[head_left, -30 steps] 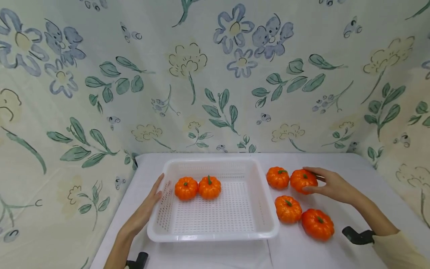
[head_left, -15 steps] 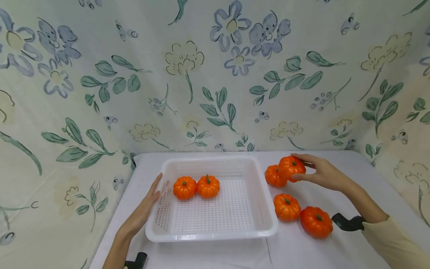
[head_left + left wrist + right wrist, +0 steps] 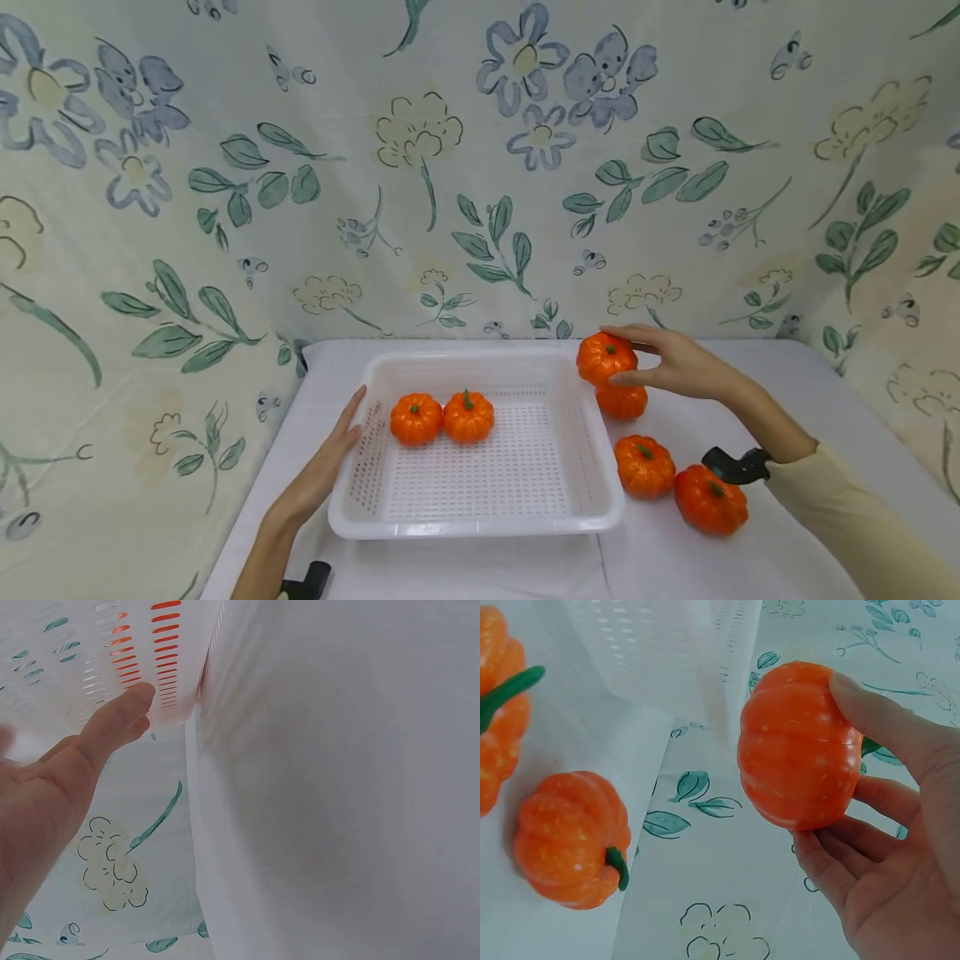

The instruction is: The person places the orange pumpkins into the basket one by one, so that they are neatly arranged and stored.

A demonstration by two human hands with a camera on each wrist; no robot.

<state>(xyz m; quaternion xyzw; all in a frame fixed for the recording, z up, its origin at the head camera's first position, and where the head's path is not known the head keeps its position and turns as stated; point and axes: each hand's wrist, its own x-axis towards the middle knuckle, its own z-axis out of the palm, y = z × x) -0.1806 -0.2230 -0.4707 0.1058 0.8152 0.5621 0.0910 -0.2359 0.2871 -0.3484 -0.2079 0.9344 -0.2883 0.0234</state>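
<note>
My right hand (image 3: 678,363) grips a small orange pumpkin (image 3: 604,359) between thumb and fingers, held up beside the basket's far right corner. In the right wrist view the held pumpkin (image 3: 801,746) is clear of the table, its green stem turned toward the palm. My left hand (image 3: 318,467) rests with straight fingers along the left wall of a white plastic basket (image 3: 480,528). The left wrist view has those fingers (image 3: 120,720) against the slotted wall. Inside the basket sit two pumpkins side by side, a left one (image 3: 416,420) and a right one (image 3: 468,418).
Right of the basket, one pumpkin (image 3: 621,402) lies partly hidden behind the held one. Nearer lie another pumpkin (image 3: 643,467) and a redder pumpkin (image 3: 709,502), partly under the right wrist's black strap mount (image 3: 737,465). A floral curtain (image 3: 480,183) hangs behind the white table (image 3: 450,571).
My right hand has lifted the pumpkin off the table and carried it left, over the neighbouring pumpkin to the basket's right edge. The left hand and basket have stayed in place.
</note>
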